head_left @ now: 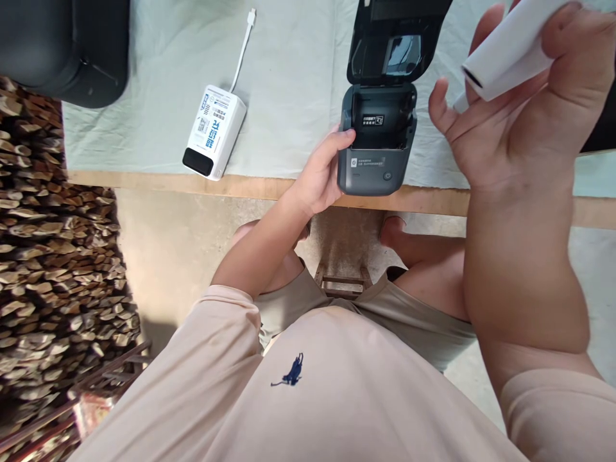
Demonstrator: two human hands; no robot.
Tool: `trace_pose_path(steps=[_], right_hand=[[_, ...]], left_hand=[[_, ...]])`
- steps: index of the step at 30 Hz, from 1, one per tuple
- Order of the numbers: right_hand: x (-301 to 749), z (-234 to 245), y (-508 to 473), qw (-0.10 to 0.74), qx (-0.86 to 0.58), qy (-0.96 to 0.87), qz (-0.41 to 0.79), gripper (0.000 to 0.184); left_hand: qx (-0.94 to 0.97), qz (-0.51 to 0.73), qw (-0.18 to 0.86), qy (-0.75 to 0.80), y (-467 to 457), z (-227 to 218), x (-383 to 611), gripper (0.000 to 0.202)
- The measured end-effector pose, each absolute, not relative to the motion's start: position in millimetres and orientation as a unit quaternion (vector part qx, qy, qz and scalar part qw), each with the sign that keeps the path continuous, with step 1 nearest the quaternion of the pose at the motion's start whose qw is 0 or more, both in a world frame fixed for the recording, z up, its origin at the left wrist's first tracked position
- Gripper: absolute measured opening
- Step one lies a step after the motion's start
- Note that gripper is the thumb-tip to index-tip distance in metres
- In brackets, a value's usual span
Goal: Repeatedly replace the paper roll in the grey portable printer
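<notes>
A small dark grey label printer [375,170] sits at the table's front edge with its lid [370,38] swung up. Its paper bay is bare inside, apart from a small printed sticker on the wall. My left hand [325,167] grips the printer's left side, thumb over the rim of the bay. Up at the right, close to the camera, my right hand [524,128] holds a white paper roll [510,51] between thumb and fingers, palm turned up. The roll is apart from the printer, and part of it is hidden behind the thumb.
On the pale cloth [158,38] to the left lies a white power bank [216,128] with a short white cable [244,51]. A black case [96,51] stands at the far left corner. Stacked firewood [52,256] rises beside the table.
</notes>
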State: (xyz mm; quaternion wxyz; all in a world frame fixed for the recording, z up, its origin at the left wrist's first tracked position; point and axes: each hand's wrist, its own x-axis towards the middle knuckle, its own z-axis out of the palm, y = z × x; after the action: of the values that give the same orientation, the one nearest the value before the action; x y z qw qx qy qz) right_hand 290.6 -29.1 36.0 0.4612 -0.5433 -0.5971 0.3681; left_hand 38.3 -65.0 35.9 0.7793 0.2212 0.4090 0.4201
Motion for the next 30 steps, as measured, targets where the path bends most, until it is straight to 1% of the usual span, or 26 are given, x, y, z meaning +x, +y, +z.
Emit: trace_pose_path(steps=[2, 3, 4, 6, 8, 10, 12, 14, 15, 17, 19, 21, 25, 27, 30], right_hand=[[298, 45, -30, 0.488, -0.427, -0.543, 0.534, 0.049], [296, 49, -30, 0.496, -0.377, -0.520, 0.585, 0.041], [292, 51, -32, 0.506, -0.346, -0.513, 0.600, 0.033], [275, 54, -36, 0.559, -0.321, -0.527, 0.554, 0.021], [255, 53, -41, 0.603, -0.319, -0.601, 0.418, 0.024], [239, 51, -47, 0.571, -0.327, -0.702, 0.273, 0.033], [233, 49, -51, 0.500, -0.351, -0.769, 0.190, 0.039], [234, 48, -53, 0.434, -0.392, -0.795, 0.163, 0.042], [236, 47, -53, 0.402, -0.414, -0.802, 0.155, 0.043], [239, 47, -51, 0.350, -0.445, -0.813, 0.134, 0.043], [241, 46, -50, 0.325, -0.454, -0.823, 0.109, 0.040], [241, 47, -48, 0.321, -0.452, -0.827, 0.097, 0.038], [240, 46, -48, 0.320, -0.442, -0.833, 0.095, 0.032], [239, 44, -48, 0.332, -0.434, -0.834, 0.076, 0.026], [234, 41, -50, 0.355, -0.429, -0.830, 0.042, 0.013]], left_hand=[[0.227, 0.419, 0.780, 0.406, -65, 37, 38, 0.042], [0.229, 0.418, 0.783, 0.400, -65, 37, 38, 0.044], [0.231, 0.418, 0.786, 0.393, -65, 38, 37, 0.046], [0.236, 0.422, 0.789, 0.379, -65, 37, 37, 0.045], [0.242, 0.426, 0.786, 0.376, -65, 36, 37, 0.040], [0.249, 0.432, 0.781, 0.375, -65, 33, 38, 0.031], [0.253, 0.436, 0.782, 0.368, -66, 31, 38, 0.020], [0.254, 0.436, 0.784, 0.362, -67, 30, 39, 0.012], [0.255, 0.435, 0.783, 0.364, -68, 30, 39, 0.011], [0.262, 0.434, 0.776, 0.375, -69, 30, 40, 0.013], [0.267, 0.435, 0.768, 0.386, -70, 30, 41, 0.017], [0.266, 0.440, 0.766, 0.385, -71, 31, 41, 0.016], [0.252, 0.453, 0.785, 0.339, -74, 34, 39, 0.002], [0.248, 0.453, 0.790, 0.331, -74, 34, 38, 0.003], [0.242, 0.456, 0.783, 0.347, -73, 34, 38, 0.005]])
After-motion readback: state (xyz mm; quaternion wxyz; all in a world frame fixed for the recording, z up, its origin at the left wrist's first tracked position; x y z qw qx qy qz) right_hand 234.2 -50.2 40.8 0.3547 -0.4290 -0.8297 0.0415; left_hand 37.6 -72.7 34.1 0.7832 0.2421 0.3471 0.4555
